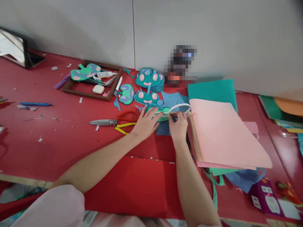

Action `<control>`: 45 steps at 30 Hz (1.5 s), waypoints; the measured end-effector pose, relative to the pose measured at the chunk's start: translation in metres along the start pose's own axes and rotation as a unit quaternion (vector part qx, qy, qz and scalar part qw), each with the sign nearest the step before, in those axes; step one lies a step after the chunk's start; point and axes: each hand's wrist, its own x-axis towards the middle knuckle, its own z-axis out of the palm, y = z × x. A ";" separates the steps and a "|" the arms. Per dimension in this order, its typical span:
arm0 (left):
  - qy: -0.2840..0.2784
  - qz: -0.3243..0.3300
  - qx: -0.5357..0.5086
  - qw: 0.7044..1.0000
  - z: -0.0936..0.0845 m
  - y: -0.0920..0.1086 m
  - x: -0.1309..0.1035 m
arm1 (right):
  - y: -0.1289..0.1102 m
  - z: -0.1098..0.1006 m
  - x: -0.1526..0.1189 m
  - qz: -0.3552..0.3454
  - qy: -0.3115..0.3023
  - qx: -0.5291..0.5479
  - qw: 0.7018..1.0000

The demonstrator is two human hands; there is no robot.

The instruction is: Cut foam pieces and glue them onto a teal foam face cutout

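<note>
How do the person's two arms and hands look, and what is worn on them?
Both forearms are bare down to the left hand and the right hand. No gloves, watch or bracelet show, and no rings can be made out. A pale pink sleeve covers the left upper arm near the bottom edge; pink cloth also shows by the right elbow.

Pixelated dark object [181, 64] against the wall, unreadable, green felt cutout [161, 114] half covered by the left hand [146, 123], right hand [178, 124] fingertips hiding what they pinch, dark-framed mirror [13, 47] cut by the left edge

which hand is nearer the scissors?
Left. The left hand lies just right of the scissors, close to the handles. The right hand is farther right, at the white strip.
</note>
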 end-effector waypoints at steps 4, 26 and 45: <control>0.001 0.010 0.004 1.000 0.000 0.000 0.001 | -0.007 -0.002 0.002 0.000 0.029 0.047 0.998; 0.041 -0.046 0.038 0.997 -0.006 -0.006 -0.001 | -0.016 0.001 0.002 0.038 0.069 0.122 0.989; -0.025 -0.039 0.102 0.994 -0.006 0.012 -0.008 | 0.006 0.021 -0.002 -0.048 0.000 -0.016 0.999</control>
